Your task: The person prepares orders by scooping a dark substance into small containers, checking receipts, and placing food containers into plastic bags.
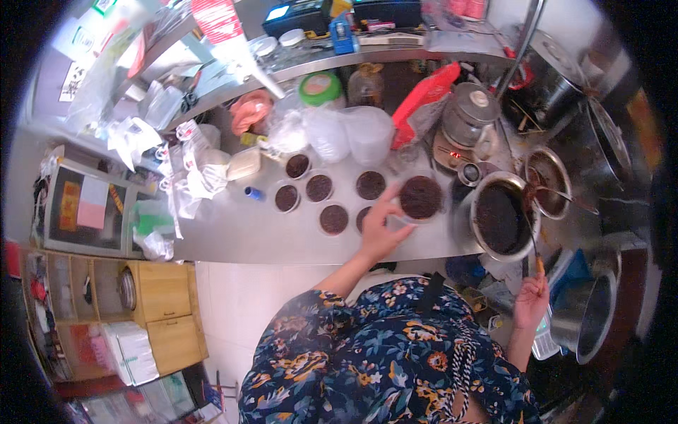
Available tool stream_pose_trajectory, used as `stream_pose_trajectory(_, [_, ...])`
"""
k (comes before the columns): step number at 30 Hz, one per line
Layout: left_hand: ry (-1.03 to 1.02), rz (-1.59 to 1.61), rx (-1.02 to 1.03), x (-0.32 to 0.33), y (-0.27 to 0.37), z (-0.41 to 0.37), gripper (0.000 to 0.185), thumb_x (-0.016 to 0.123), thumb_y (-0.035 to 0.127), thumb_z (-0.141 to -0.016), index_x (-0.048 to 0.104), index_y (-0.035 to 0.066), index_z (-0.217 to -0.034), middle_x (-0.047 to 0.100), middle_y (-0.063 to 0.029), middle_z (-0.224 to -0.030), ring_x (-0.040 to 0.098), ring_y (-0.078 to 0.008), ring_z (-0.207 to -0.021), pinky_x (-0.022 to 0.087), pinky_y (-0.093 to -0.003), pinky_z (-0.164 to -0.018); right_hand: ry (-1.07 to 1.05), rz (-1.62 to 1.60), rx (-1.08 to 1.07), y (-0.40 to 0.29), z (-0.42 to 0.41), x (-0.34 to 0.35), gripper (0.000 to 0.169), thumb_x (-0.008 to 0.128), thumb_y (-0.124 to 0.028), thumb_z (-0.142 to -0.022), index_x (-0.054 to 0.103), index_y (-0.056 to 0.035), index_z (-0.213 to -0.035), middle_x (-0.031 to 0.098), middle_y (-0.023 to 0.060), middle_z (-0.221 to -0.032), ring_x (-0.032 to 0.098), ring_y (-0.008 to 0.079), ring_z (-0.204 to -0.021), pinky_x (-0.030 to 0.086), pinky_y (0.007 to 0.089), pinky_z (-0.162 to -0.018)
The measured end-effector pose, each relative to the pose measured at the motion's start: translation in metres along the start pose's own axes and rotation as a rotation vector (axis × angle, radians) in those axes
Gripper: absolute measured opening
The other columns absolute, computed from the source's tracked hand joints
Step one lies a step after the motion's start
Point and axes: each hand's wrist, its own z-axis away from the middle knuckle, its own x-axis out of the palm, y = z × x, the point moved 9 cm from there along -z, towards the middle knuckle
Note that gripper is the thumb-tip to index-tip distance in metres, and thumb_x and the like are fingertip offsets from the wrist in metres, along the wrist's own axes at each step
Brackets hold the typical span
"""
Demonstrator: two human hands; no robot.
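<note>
My left hand (382,225) holds a clear plastic cup of dark brown contents (420,197) by its side, thumb and fingers around the near left edge. Several similar filled cups (333,220) stand on the steel counter to the left, one partly hidden behind this hand. On the right, my right hand (531,299) grips the wooden handle of a long ladle (539,263), whose head is near the rim of a metal pot of dark liquid (500,218). Just beyond the pot lies a metal bowl (561,206) with brown residue.
Stacked translucent cups (369,135), a green-lidded jar (320,89) and plastic bags (204,164) crowd the counter's back and left. A glass kettle (469,116) sits on a base with a red display. A small blue cylinder (254,193) lies left of the cups. Large steel pots (582,312) stand at right.
</note>
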Motion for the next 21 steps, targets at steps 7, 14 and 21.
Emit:
stream_pose_trajectory(7, [0.493,-0.368,-0.269,-0.182,-0.083,0.115,0.030,0.078,0.005,-0.066,0.054,0.006,-0.084,0.040,-0.0216,-0.140,0.050,-0.0296,-0.120,0.048,-0.0331,-0.085,0.104,0.280,-0.054,-0.042,-0.023,-0.065,0.037,0.039,-0.014,-0.097,0.042,0.0060,-0.128,0.062,0.0154,-0.097,0.054,0.0162,-0.074,0.048,0.0248,-0.064])
stream_pose_trajectory(14, [0.712,-0.340,-0.616,-0.211,-0.169,0.166,0.041,0.077,0.005,-0.069,0.052,0.003,-0.100,0.049,-0.0160,-0.126,0.053,-0.0246,-0.109,0.050,-0.0337,-0.080,0.165,0.491,-0.094,-0.022,-0.031,-0.049,0.036,0.042,-0.016,-0.097,0.045,0.0025,-0.127,0.064,0.0089,-0.095,0.056,0.0106,-0.071,0.046,0.0223,-0.061])
stream_pose_trajectory(21, [0.678,-0.361,-0.776,-0.239,-0.243,0.136,0.060,0.067,0.000,-0.072,0.044,0.002,-0.127,0.044,-0.0152,-0.125,0.048,-0.0262,-0.111,0.046,-0.0361,-0.088,0.384,0.623,-0.287,-0.036,-0.017,-0.057,0.028,0.051,-0.022,-0.094,0.054,-0.0039,-0.115,0.066,0.0081,-0.096,0.057,0.0099,-0.066,0.046,0.0196,-0.053])
